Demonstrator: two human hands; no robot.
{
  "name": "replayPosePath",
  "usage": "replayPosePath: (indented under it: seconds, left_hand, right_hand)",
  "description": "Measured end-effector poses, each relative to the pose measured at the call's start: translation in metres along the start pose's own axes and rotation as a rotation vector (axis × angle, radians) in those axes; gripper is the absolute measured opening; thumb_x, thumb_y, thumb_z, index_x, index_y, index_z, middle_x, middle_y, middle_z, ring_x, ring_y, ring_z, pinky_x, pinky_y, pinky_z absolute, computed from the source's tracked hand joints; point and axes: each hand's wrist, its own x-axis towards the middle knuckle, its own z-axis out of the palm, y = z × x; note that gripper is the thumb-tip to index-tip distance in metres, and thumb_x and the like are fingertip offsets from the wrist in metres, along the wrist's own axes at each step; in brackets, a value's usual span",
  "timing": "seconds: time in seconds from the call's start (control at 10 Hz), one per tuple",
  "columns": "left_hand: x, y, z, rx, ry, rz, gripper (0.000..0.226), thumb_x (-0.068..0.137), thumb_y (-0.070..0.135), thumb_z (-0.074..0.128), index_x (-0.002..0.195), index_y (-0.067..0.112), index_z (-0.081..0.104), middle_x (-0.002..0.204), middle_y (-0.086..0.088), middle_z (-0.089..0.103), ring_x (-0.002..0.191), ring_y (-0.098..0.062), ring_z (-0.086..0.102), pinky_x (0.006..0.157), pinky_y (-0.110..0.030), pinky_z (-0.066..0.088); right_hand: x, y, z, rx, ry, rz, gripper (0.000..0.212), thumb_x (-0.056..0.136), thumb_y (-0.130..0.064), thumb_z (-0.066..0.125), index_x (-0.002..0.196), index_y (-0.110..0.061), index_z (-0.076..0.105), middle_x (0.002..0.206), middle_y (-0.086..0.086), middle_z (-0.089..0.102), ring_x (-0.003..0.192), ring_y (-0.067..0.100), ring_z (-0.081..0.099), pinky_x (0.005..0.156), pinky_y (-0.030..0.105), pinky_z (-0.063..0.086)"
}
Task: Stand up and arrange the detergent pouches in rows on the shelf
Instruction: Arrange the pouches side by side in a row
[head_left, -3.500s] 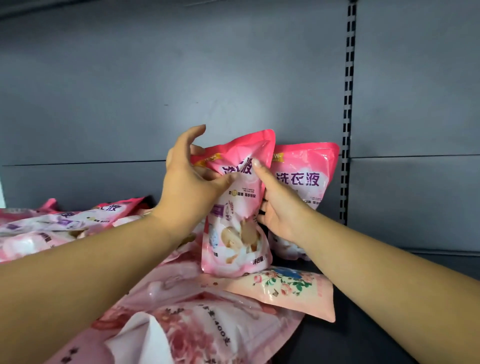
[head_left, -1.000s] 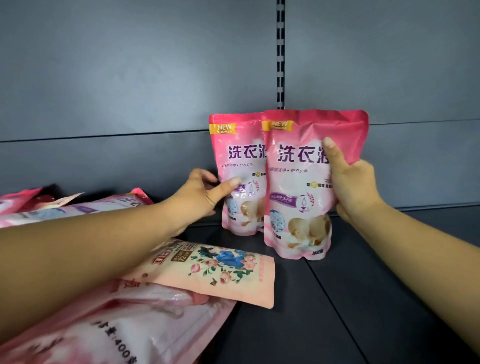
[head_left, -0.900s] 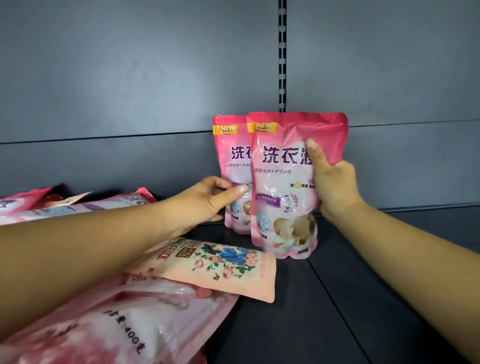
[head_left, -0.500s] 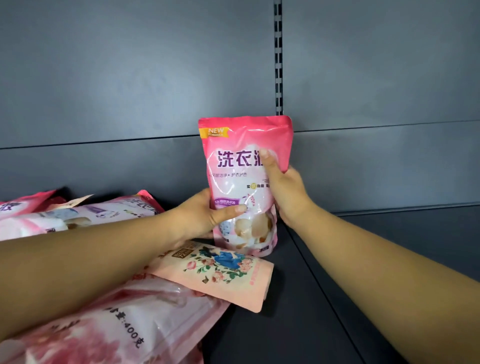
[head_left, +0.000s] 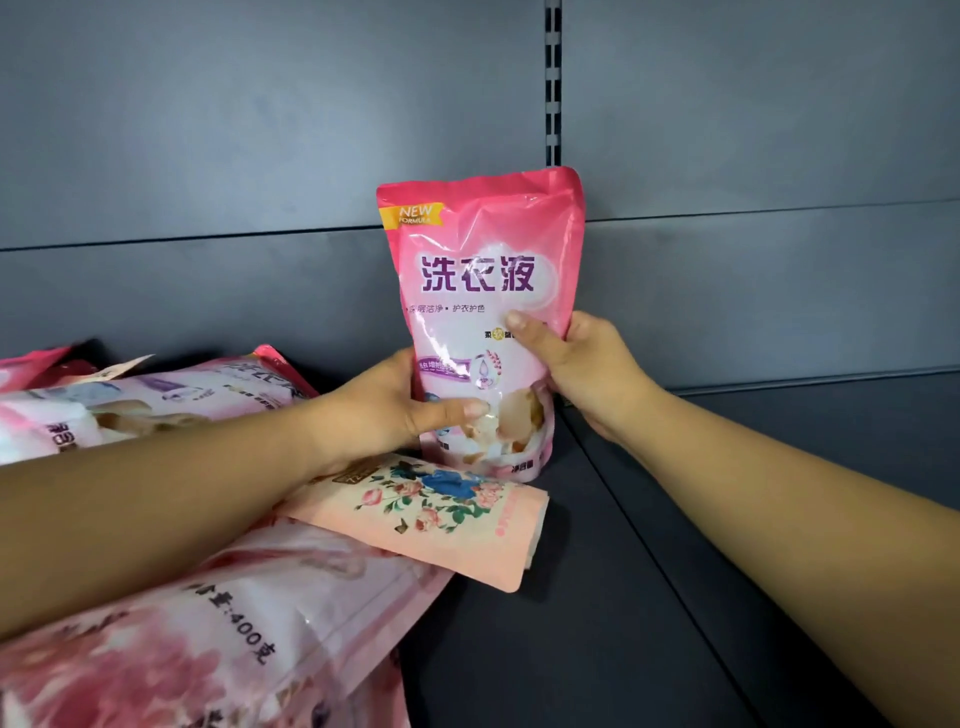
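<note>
A pink detergent pouch (head_left: 480, 291) stands upright on the dark shelf (head_left: 623, 597), close to the back panel. My left hand (head_left: 384, 405) grips its lower left side, thumb across the front. My right hand (head_left: 576, 364) holds its right edge, thumb pressed on the front. A second upright pouch stood behind it in the earlier frames; it is hidden now. A peach pouch with a flower print (head_left: 436, 514) lies flat just in front, partly under my left wrist.
Several pink pouches lie flat in a heap at the left (head_left: 156, 400), and a large one (head_left: 208, 639) lies at the front left. The slotted upright (head_left: 552, 78) runs down the grey back panel. Bare shelf extends to the right.
My right hand slid the front pouch leftward until it stands squarely in front of the rear pouch, hiding it. My left hand closed on the pouch's lower left side.
</note>
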Motion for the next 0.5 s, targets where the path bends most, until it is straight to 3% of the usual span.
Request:
replayPosePath:
  seconds: [0.1, 0.2, 0.3, 0.4, 0.5]
  left_hand:
    - [0.002, 0.001, 0.003, 0.049, 0.073, 0.030, 0.030, 0.076, 0.016, 0.070, 0.094, 0.034, 0.054, 0.099, 0.015, 0.066, 0.086, 0.006, 0.064, 0.078, -0.015, 0.052]
    - [0.004, -0.001, 0.002, 0.056, 0.075, -0.025, 0.030, 0.076, 0.021, 0.070, 0.098, 0.033, 0.054, 0.103, 0.012, 0.066, 0.092, 0.002, 0.062, 0.082, -0.018, 0.051]
    - [-0.002, 0.005, -0.005, 0.211, -0.085, -0.094, 0.032, 0.076, 0.042, 0.062, 0.107, 0.032, 0.058, 0.110, 0.016, 0.065, 0.100, 0.003, 0.059, 0.088, -0.012, 0.043]
    - [-0.006, -0.014, -0.030, 0.556, -0.117, -0.274, 0.066, 0.067, 0.079, 0.052, 0.112, 0.032, 0.063, 0.116, 0.014, 0.065, 0.108, -0.008, 0.060, 0.100, -0.030, 0.043]
    - [-0.008, -0.052, -0.052, 0.805, -0.154, -0.352, 0.071, 0.060, 0.089, 0.046, 0.111, 0.043, 0.060, 0.114, 0.016, 0.066, 0.102, -0.007, 0.063, 0.092, -0.038, 0.048]
  right_hand:
    - [0.000, -0.002, 0.001, -0.031, 0.043, -0.021, 0.030, 0.080, -0.027, 0.068, 0.099, -0.004, 0.064, 0.101, 0.011, 0.070, 0.091, 0.023, 0.068, 0.085, 0.039, 0.055]
    - [-0.002, -0.002, 0.004, -0.065, 0.079, -0.035, 0.037, 0.080, -0.031, 0.068, 0.102, -0.002, 0.063, 0.101, 0.010, 0.070, 0.093, 0.025, 0.068, 0.086, 0.041, 0.055]
    - [-0.004, 0.003, 0.003, -0.130, 0.081, -0.015, 0.033, 0.081, -0.041, 0.064, 0.095, -0.011, 0.062, 0.097, 0.002, 0.068, 0.094, 0.019, 0.065, 0.087, 0.035, 0.053]
    - [-0.014, -0.002, 0.004, -0.203, 0.052, 0.141, 0.046, 0.080, -0.057, 0.057, 0.096, -0.014, 0.057, 0.100, 0.002, 0.065, 0.095, 0.019, 0.063, 0.088, 0.036, 0.052]
    - [-0.038, -0.001, -0.001, -0.416, -0.065, 0.246, 0.064, 0.084, -0.067, 0.037, 0.103, -0.010, 0.059, 0.104, 0.007, 0.062, 0.103, 0.023, 0.057, 0.096, 0.031, 0.042]
